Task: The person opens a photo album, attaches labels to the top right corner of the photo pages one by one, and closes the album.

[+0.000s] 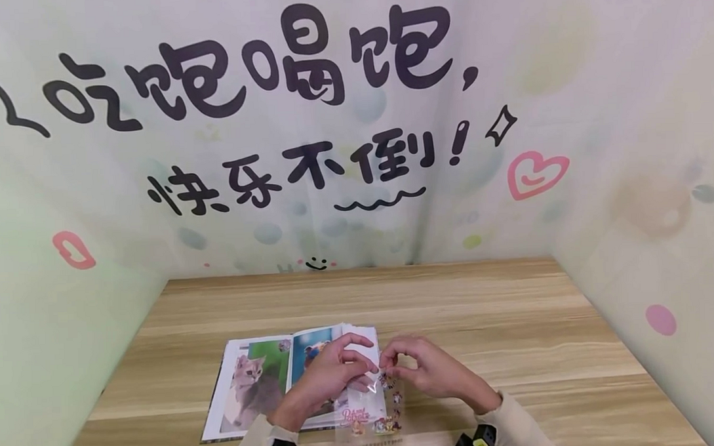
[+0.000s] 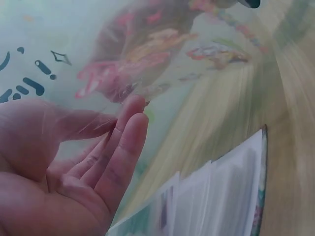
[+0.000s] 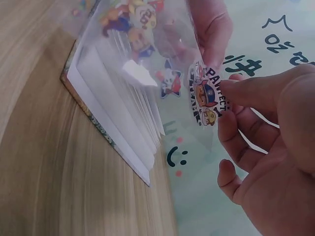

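Observation:
A clear sticker sheet (image 1: pixel 387 424) with small cartoon dog stickers hangs between the two hands, over the right side of an open photo album (image 1: pixel 221 379). My left hand (image 1: pixel 333 375) pinches the sheet's edge between thumb and fingertips, as the left wrist view shows. Facing it, my right hand (image 1: pixel 427 368) pinches a "PAWFECT" dog sticker (image 3: pixel 206 96) at the sheet's corner between thumb and index finger. Whether that sticker is lifted off the sheet, I cannot tell. Another small dog sticker (image 3: pixel 170 78) sits beside it on the clear film.
On the album's left page is a cat photo (image 1: pixel 253 391), with a small round sticker (image 1: pixel 284 345) at its upper right corner. The right page, partly hidden by my left hand, has a blue picture (image 1: pixel 305 346). Beneath lies a wooden table (image 1: pixel 484 310), with a printed curtain (image 1: pixel 393 235) behind it.

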A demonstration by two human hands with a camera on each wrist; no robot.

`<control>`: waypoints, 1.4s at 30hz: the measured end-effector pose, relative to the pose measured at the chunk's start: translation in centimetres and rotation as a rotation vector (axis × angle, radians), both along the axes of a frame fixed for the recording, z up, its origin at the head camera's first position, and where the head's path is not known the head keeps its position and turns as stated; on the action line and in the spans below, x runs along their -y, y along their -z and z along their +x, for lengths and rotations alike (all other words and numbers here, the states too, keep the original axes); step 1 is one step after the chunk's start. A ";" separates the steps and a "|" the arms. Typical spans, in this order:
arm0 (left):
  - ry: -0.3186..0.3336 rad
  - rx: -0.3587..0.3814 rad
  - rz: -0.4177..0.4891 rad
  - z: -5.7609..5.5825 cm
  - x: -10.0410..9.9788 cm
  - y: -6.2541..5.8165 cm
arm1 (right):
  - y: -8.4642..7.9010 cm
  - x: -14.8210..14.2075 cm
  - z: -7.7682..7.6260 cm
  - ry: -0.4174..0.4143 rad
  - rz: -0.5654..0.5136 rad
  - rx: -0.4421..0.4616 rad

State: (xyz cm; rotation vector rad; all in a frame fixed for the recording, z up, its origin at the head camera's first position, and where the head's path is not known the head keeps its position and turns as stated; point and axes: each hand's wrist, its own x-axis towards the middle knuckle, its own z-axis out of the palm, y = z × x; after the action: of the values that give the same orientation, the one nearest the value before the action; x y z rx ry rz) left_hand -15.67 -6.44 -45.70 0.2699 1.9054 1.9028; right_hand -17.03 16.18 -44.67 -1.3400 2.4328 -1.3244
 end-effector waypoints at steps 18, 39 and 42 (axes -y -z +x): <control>-0.030 -0.102 -0.137 0.0 0.1 1.0 | -0.1 -1.2 -0.3 0.068 -0.021 0.195; -0.133 -0.085 -0.129 0.1 -1.0 1.6 | -0.1 -2.4 -1.5 0.160 -0.166 0.349; -0.159 -0.089 -0.115 0.0 -1.4 1.7 | 0.0 -2.4 -1.6 0.164 -0.191 0.365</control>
State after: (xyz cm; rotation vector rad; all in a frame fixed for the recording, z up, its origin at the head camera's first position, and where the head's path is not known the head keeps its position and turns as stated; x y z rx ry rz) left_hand -15.64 -5.01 -47.45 0.1744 2.1438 1.9004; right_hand -18.59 18.57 -44.62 -0.8450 2.2473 -1.7042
